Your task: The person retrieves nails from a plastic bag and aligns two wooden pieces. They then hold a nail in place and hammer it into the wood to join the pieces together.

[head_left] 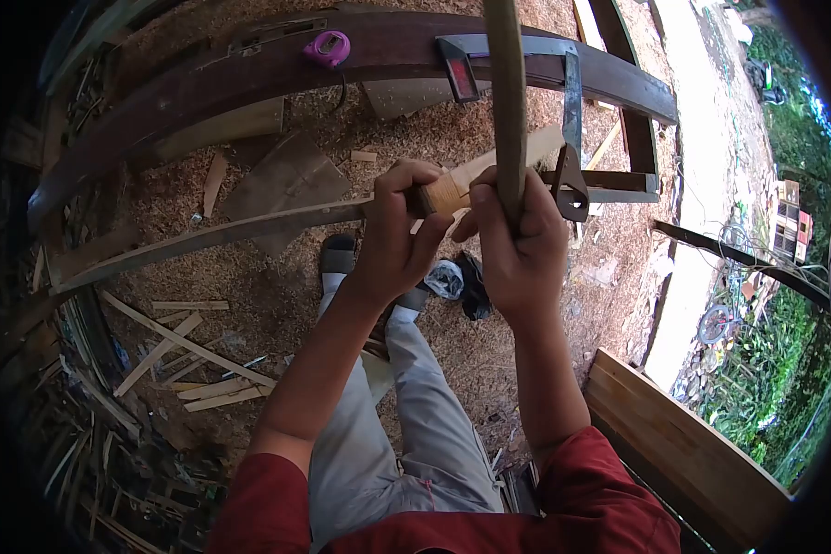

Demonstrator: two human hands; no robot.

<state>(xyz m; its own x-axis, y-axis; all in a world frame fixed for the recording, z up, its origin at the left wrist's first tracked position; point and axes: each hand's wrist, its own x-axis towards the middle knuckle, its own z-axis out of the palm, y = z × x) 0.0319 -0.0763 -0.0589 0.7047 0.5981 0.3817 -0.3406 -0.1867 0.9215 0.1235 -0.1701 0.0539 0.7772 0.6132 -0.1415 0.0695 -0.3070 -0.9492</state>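
Note:
My left hand (pixel 399 226) is closed round a short light-brown wood block (pixel 445 192), with thumb and fingers on its near end. In my right hand (pixel 524 245) is a long wooden strip (pixel 505 92), which rises toward the camera. The fingertips of both hands are close together. A pale wood piece (pixel 542 143) extends behind the strip; whether it joins the block is hidden. Just right of my right hand is a brown handle with a hole (pixel 572 189), apparently a handsaw's.
A purple tape measure (pixel 328 48) and a square with a red-marked stock (pixel 460 74) rest on a dark plank (pixel 379 65). A narrow beam (pixel 222 235) crosses at left. Offcuts (pixel 222 392) lie on the shaving-covered ground. A wide board (pixel 683 443) stands at lower right.

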